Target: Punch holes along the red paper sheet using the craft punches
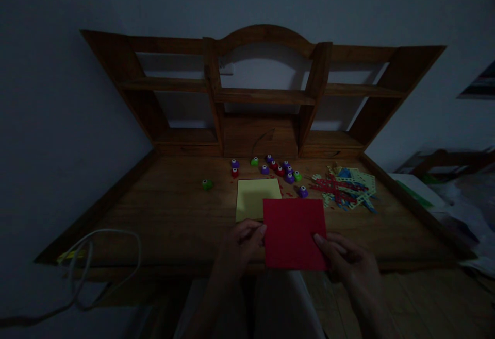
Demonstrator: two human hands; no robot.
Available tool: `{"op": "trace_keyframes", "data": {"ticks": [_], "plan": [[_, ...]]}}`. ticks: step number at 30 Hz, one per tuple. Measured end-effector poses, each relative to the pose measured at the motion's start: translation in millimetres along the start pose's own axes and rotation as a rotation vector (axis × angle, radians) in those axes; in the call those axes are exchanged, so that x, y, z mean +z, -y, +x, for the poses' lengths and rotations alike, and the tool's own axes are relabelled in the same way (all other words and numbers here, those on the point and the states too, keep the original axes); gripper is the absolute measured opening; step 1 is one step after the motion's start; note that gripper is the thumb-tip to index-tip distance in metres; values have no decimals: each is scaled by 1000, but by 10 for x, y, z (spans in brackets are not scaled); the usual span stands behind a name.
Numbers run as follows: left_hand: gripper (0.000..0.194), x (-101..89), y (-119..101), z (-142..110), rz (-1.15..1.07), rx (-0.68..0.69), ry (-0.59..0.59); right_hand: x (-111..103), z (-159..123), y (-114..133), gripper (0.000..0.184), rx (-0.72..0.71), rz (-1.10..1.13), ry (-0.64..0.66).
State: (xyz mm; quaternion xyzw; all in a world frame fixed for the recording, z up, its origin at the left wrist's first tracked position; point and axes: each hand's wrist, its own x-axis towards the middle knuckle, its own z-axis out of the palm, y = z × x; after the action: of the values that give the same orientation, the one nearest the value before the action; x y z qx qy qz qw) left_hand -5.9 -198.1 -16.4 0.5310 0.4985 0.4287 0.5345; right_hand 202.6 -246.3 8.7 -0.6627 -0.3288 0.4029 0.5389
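Observation:
A square sheet of red paper (294,236) is held up in front of me, over the desk's front edge. My left hand (243,246) pinches its left edge between thumb and fingers. At the sheet's right edge my right hand (344,259) grips it, thumb on the face toward me. Behind the red sheet, a pale yellow sheet of paper (257,197) lies flat on the desk, its lower right corner covered. A bit of red shows along the yellow sheet's edge. Several small craft punches, purple (302,191), red and green, stand beyond the sheets.
Red paper scraps lie around the punches. A pile of red, yellow and blue plastic strips (344,187) sits on the right of the wooden desk (166,210). A green punch (207,184) stands apart at left. A white cable (112,231) loops over the left front edge. Shelves rise behind.

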Motion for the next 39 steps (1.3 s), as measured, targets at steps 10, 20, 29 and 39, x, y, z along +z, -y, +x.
{"op": "trace_keyframes", "data": {"ticks": [10,20,29,39], "plan": [[26,3,-47,0,30,-3,-4,-25,4,34,43,-6,-57,37],[26,-20,-2,-3,-29,37,-19,0,8,51,43,23,-21,-21],[24,-15,9,-74,212,196,3,-2,7,53,44,19,-25,-2],[26,-14,-62,-123,107,250,80,-3,-3,40,41,41,-22,34]]}}
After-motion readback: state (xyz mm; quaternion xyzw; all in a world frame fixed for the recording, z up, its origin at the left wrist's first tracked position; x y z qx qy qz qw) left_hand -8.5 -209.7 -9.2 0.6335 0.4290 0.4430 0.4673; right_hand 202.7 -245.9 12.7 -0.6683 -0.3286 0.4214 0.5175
